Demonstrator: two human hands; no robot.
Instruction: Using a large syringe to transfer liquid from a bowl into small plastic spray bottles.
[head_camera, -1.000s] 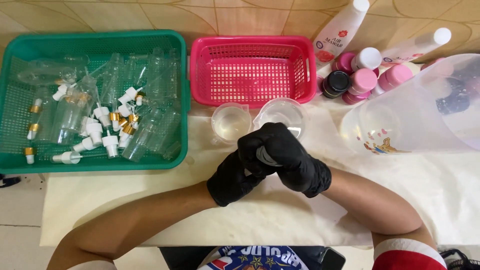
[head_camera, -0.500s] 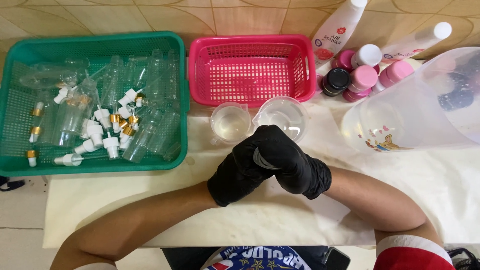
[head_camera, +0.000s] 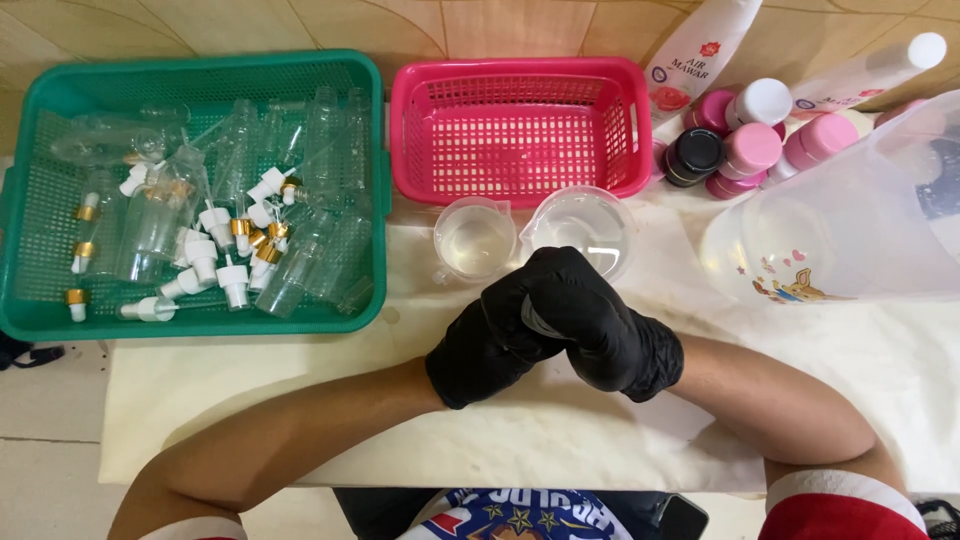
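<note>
Both gloved hands, left hand (head_camera: 480, 350) and right hand (head_camera: 600, 325), had fingers clamped together on a small clear bottle (head_camera: 533, 318), probably light, slippery, best gripped around its body.

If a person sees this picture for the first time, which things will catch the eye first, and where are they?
At the centre, two hands in black gloves, left hand and right hand, are pressed together over the pale table cover. On the left stands a green basket full of clear small bottles with white and gold spray caps; behind the hands sits a bright pink basket, with two clear cups in front of it.
</note>
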